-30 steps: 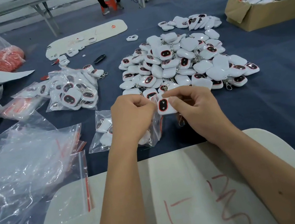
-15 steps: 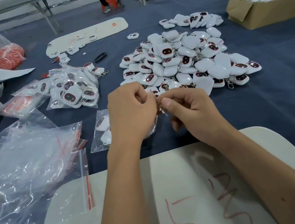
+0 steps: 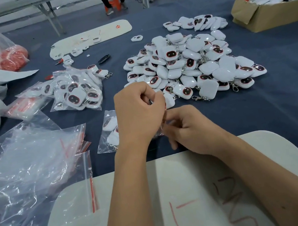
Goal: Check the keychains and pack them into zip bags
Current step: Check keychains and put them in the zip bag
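Right at the center of the frame, both hands meet over a small zip bag (image 3: 111, 132), so this looks like the packing bit. Left hand (image 3: 138, 112) is curled with its fingertips pinching something at the bag's top edge, and right hand (image 3: 188, 128) pinches the thin plastic just below it from the right; looks to me like they're holding the mouth so a keychain goes in or the red zip strip gets pressed closed, can't tell which. The bag runs sideways across the frame, its bottom poking out left of the left wrist with a couple of white keychains showing inside, and its mouth toward the right, hidden between the fingers. Loose keychain pile (image 3: 187, 65) sits just above the hands, easy reach, faces pointing every which way. Filled bags (image 3: 76, 89) are stacked at middle left, empty zip bags (image 3: 33, 157) spread at lower left, handy for the next grab. Cardboard box (image 3: 265, 14) with a red sign at upper right probably takes rejects. White board (image 3: 178, 196) lies under the forearms.
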Available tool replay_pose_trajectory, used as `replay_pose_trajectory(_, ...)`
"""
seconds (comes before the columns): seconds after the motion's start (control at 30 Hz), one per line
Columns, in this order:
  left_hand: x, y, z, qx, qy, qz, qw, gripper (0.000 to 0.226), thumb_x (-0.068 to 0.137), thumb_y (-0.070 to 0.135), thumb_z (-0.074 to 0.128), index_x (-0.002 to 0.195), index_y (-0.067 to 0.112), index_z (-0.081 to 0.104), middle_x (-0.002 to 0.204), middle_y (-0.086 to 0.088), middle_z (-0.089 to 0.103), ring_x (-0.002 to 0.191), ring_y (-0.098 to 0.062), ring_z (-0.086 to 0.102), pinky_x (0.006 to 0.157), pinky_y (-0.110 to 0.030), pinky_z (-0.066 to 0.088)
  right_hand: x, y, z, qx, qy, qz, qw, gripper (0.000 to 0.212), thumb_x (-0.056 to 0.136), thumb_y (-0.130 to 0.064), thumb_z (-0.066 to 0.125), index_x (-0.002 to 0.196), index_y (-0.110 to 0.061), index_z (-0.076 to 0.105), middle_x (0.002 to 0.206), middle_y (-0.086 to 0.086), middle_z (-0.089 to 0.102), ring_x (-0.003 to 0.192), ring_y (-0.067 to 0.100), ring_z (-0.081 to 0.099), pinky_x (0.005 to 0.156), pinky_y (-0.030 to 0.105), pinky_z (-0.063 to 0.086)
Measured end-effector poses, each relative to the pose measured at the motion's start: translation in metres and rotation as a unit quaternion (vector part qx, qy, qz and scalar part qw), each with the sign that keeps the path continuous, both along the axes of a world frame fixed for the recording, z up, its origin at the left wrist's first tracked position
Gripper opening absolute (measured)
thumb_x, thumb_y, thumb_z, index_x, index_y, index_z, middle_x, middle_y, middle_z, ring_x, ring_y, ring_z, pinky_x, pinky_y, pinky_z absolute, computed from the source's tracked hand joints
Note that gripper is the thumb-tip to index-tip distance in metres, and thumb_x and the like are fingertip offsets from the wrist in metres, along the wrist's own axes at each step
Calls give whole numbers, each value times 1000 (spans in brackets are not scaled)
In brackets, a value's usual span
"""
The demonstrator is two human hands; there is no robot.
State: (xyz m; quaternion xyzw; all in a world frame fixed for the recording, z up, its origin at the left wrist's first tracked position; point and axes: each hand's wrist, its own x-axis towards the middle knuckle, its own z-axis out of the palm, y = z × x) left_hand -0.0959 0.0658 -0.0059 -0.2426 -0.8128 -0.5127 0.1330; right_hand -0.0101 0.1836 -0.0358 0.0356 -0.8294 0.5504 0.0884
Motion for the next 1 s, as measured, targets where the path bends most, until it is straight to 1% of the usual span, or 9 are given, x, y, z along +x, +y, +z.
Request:
replay_pose_trajectory(0.1,0,3,-3,2,-10,25,1000,26,78,12,73,56,13,59,50,6,51,50,-7,44,53,-14,35,-3,2,-2,-29,65,-113,991,36,96,-2,57,76,-27,73,56,2,63,50,10,53,57,25,41)
replay_pose_trajectory(0.2,5,12,-4,7,-14,64,998,27,79,12,72,56,12,59,48,10,51,50,-7,48,53,-12,36,-7,15,-3,144,130,-271,943,17,97,-5,64,99,-15,79,88,-6,75,75,6,58,72,27,45)
replay_pose_trajectory(0.33,13,21,-12,-86,-24,59,994,23,86,13,66,64,8,62,62,0,62,66,-20,59,68,-36,50,-13,20,-6,321,15,-139,937,57,96,-8,53,151,-22,51,158,-7,46,139,26,31,111,42,34)
replay_pose_trajectory(0.43,13,21,-14,-151,-42,66,985,21,92,16,63,74,6,67,77,-8,68,79,-29,62,78,-46,50,-15,15,-9,354,-24,-115,928,57,100,-21,45,156,-30,38,154,-13,47,144,23,27,106,44,25)
replay_pose_trajectory(0.57,10,17,-14,-181,-46,106,977,16,91,16,63,79,8,70,86,-7,70,87,-27,64,81,-45,52,-16,21,-13,355,-5,-176,918,48,98,-24,66,144,-16,57,124,8,57,120,30,43,103,43,35)
replay_pose_trajectory(0.7,3,9,-15,-175,-43,144,973,15,89,15,65,75,11,69,80,0,68,82,-20,62,75,-38,52,-15,22,-10,268,30,-206,941,7,96,-16,68,92,-12,64,86,-1,51,84,23,52,70,33,31)
replay_pose_trajectory(0.77,0,7,-14,-117,-51,126,984,10,90,22,70,81,19,72,77,7,68,78,-12,63,75,-30,52,-14,26,-12,132,47,-235,962,32,100,-20,66,74,-8,53,69,-1,52,66,17,49,61,34,33)
replay_pose_trajectory(0.9,2,11,-9,56,-123,12,991,17,95,31,70,82,22,77,75,9,74,75,-14,71,76,-42,60,-12,22,-2,-263,-6,-162,951,21,109,-11,52,100,-2,68,79,2,72,61,13,61,56,25,47)
replay_pose_trajectory(1.0,1,14,-9,82,-179,-46,979,6,91,22,76,87,20,81,78,4,76,79,-20,74,80,-48,63,-12,16,-2,-312,-10,-115,943,14,110,-8,46,121,-3,55,86,10,74,64,21,67,54,26,49)
